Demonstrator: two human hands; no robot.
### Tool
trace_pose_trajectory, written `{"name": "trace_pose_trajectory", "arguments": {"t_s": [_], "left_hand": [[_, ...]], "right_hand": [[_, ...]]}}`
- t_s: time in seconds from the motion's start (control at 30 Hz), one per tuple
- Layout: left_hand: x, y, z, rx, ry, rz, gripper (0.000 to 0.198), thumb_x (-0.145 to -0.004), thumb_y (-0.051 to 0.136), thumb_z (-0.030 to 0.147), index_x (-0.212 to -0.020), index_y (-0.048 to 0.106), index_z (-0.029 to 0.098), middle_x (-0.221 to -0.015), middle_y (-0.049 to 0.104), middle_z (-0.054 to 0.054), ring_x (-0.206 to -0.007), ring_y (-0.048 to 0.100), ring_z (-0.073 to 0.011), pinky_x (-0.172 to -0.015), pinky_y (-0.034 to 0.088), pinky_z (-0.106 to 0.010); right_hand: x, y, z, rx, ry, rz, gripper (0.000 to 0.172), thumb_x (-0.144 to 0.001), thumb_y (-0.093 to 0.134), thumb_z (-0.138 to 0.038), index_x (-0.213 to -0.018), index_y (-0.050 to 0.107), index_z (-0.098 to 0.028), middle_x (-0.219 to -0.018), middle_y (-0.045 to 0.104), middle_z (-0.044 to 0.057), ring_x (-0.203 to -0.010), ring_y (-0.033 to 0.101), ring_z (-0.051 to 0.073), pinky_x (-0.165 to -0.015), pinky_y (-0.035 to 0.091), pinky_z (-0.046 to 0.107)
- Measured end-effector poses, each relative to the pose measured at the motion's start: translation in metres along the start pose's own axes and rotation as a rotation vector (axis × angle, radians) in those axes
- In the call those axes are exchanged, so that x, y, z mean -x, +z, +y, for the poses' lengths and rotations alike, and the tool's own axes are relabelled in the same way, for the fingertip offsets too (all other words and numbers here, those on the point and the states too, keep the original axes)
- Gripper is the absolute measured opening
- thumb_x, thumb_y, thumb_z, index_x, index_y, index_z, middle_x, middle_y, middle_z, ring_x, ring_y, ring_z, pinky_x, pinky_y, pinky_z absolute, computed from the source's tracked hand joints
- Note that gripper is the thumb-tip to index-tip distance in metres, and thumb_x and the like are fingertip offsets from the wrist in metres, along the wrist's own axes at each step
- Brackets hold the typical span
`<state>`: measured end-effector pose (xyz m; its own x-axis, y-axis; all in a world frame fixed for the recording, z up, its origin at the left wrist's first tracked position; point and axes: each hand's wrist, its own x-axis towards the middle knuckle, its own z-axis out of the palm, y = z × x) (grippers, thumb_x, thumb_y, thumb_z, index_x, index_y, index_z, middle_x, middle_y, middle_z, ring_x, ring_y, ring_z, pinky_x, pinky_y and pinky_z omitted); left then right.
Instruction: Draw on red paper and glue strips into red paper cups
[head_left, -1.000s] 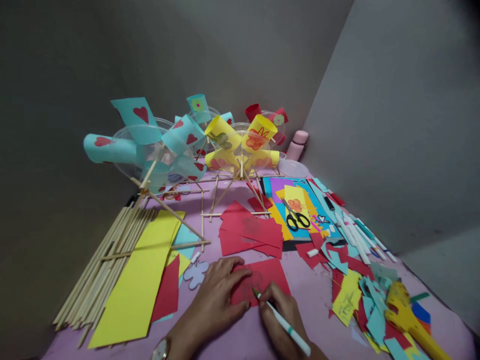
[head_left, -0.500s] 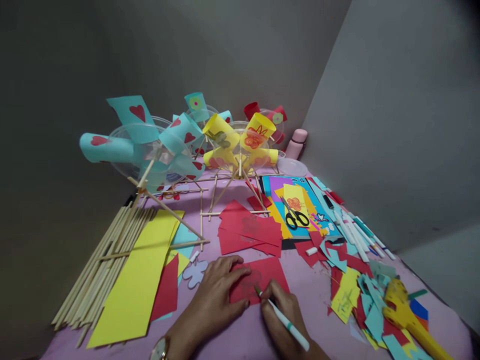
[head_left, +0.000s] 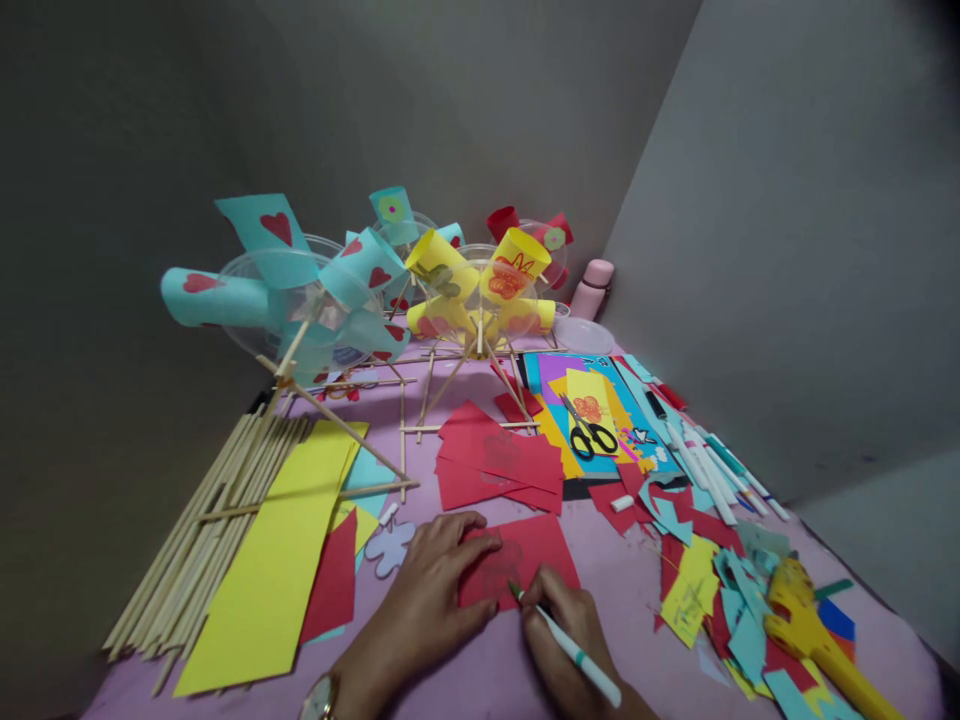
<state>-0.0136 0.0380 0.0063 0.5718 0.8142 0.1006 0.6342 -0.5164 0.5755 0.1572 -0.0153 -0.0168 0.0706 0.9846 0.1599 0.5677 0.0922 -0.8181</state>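
Note:
My left hand [head_left: 427, 595] lies flat with fingers spread on the left part of a red paper rectangle [head_left: 536, 555] on the pink surface. My right hand [head_left: 559, 635] is closed round a white pen with a green tip [head_left: 574, 655]. The pen's tip touches the red paper beside a faint drawn figure. A watch [head_left: 319, 700] shows on my left wrist.
Behind lie a stack of red sheets [head_left: 499, 465], black scissors [head_left: 589, 432] on coloured paper, several markers [head_left: 709, 470] and paper scraps [head_left: 720, 600]. A yellow glue gun [head_left: 806, 625] lies at right. Wooden sticks [head_left: 202, 530] and a yellow sheet [head_left: 281, 555] lie left. Paper pinwheels [head_left: 315, 295] stand at the back.
The pen tip has shifted slightly over the red paper. My left hand stays pressed on the sheet.

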Motion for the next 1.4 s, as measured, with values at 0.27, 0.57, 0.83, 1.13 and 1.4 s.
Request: {"name": "trace_pose_trajectory", "arguments": {"t_s": [0.27, 0.57, 0.83, 1.13, 1.4], "left_hand": [[-0.001, 0.001, -0.002, 0.002, 0.002, -0.003, 0.053, -0.071, 0.069, 0.018, -0.120, 0.056, 0.032, -0.130, 0.049, -0.003, -0.121, 0.042, -0.0274, -0.101, 0.036, -0.046], [-0.001, 0.002, -0.002, -0.001, 0.010, 0.024, 0.049, -0.072, 0.070, 0.021, -0.119, 0.057, 0.032, -0.127, 0.052, -0.002, -0.118, 0.044, -0.0273, -0.099, 0.039, -0.046], [0.000, 0.002, -0.002, 0.007, 0.005, 0.019, 0.050, -0.072, 0.070, 0.020, -0.119, 0.057, 0.032, -0.127, 0.051, -0.003, -0.119, 0.044, -0.0270, -0.099, 0.038, -0.045], [-0.001, 0.003, -0.002, 0.002, 0.006, 0.014, 0.050, -0.072, 0.069, 0.019, -0.119, 0.057, 0.031, -0.127, 0.051, -0.003, -0.119, 0.043, -0.0276, -0.100, 0.038, -0.046], [-0.001, 0.001, 0.000, -0.004, -0.003, 0.000, 0.047, -0.075, 0.069, 0.024, -0.121, 0.057, 0.031, -0.129, 0.050, -0.004, -0.120, 0.043, -0.0275, -0.100, 0.037, -0.048]], "right_hand": [[0.004, 0.000, 0.007, -0.072, 0.004, -0.004, 0.010, -0.069, 0.041, -0.017, -0.062, 0.042, -0.024, -0.046, 0.049, -0.005, -0.042, 0.049, 0.013, -0.043, 0.035, 0.021], [0.001, 0.003, 0.002, -0.053, -0.017, -0.005, 0.010, -0.071, 0.039, -0.018, -0.064, 0.044, -0.023, -0.050, 0.057, -0.002, -0.045, 0.056, 0.015, -0.045, 0.041, 0.022], [0.000, 0.004, 0.001, -0.012, -0.038, -0.005, 0.009, -0.068, 0.038, -0.018, -0.064, 0.044, -0.024, -0.050, 0.060, -0.001, -0.044, 0.057, 0.015, -0.045, 0.041, 0.021], [-0.002, -0.001, -0.005, -0.003, -0.080, -0.037, 0.012, -0.072, 0.038, -0.018, -0.063, 0.045, -0.023, -0.049, 0.061, 0.000, -0.043, 0.057, 0.015, -0.044, 0.040, 0.021], [-0.003, 0.001, -0.004, 0.025, -0.053, -0.057, 0.012, -0.069, 0.037, -0.017, -0.061, 0.042, -0.024, -0.049, 0.059, 0.000, -0.044, 0.057, 0.016, -0.045, 0.039, 0.022]]}}
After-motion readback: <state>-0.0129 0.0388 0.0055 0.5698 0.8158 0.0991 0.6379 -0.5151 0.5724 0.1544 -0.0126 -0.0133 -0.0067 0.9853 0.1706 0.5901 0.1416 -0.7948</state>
